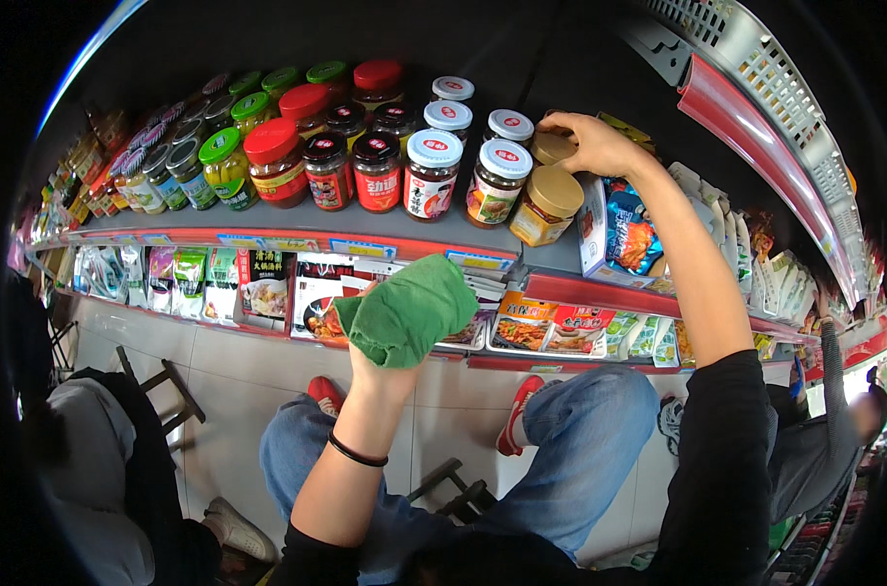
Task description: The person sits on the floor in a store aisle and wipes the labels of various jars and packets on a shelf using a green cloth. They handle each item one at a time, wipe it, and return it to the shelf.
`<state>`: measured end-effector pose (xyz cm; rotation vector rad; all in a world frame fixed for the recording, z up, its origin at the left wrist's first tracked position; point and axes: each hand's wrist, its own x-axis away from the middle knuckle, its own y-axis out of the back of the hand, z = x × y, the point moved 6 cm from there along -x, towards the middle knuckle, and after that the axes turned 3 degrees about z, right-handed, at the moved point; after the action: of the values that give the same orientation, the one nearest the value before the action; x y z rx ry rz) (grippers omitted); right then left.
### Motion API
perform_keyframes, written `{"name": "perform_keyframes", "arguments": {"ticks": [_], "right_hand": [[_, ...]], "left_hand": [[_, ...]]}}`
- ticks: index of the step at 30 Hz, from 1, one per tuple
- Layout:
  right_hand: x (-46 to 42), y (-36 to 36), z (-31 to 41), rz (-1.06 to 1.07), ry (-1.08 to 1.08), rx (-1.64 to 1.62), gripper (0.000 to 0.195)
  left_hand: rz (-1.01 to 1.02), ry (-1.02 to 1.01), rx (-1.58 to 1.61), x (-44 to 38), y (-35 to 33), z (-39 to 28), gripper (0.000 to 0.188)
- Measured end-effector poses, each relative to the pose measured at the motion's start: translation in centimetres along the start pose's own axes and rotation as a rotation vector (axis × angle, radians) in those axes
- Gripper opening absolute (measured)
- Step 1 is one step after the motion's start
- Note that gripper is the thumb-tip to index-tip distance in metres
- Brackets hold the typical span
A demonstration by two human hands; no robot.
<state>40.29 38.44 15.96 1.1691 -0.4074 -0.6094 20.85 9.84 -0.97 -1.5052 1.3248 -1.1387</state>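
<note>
A green cloth [414, 315] is draped over my left hand [383, 377], which grips it in front of the shelf edge and is mostly hidden by it. My right hand [597, 144] reaches onto the shelf, its fingers and thumb around the gold lid of a rear jar [553, 149]. Just in front of that jar stands a second gold-lidded jar [547, 205], holding something amber. To their left are white-lidded jars [499, 182] of sauce. A box of blue snack packets [630, 231] sits to the right, under my right forearm.
Rows of black-lidded [377, 172], red-lidded [276, 165] and green-lidded jars [227, 168] fill the shelf leftward. Seasoning packets [524, 322] line the lower shelf. A perforated upper shelf [773, 66] overhangs at right. One person [99, 454] sits at left, another [817, 447] at right. A low stool [462, 494] is beneath me.
</note>
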Motion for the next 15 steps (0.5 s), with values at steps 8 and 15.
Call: {"name": "perform_keyframes", "arguments": {"ticks": [8, 15], "right_hand": [[-1.6, 4.1, -3.1, -0.027, -0.156, 0.177, 0.070], [-5.5, 1.2, -4.5, 0.250, -0.332, 0.589, 0.094]], "left_hand": [[0.009, 0.010, 0.070, -0.8, 0.3, 1.5, 0.041], [-0.003, 0.057, 0.103, -0.9, 0.3, 1.8, 0.040]]}}
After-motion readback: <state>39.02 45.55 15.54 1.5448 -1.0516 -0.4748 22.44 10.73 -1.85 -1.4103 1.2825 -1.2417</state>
